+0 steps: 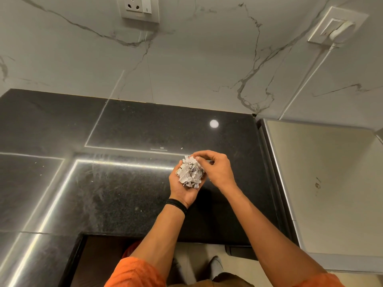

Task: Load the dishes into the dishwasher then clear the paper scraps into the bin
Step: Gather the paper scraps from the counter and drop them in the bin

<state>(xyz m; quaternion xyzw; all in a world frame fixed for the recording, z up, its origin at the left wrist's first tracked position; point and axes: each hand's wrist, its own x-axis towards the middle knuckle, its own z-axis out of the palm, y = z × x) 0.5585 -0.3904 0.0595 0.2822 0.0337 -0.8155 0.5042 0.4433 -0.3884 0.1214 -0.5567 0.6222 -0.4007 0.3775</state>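
Orange sleeves [132, 272] are framing the bottom edge, both forearms reaching out over a black speckled countertop [124, 193]. The left hand [183, 188], a dark band at its wrist, is lying palm-up and cupping a heap of paper scraps [191, 172]. The right hand [216, 168] is curling over the pile, fingertips pinching at its top. A few white flecks are lying on the stone. Behind, a veined marble wall [196, 65] is carrying a socket [139, 8].
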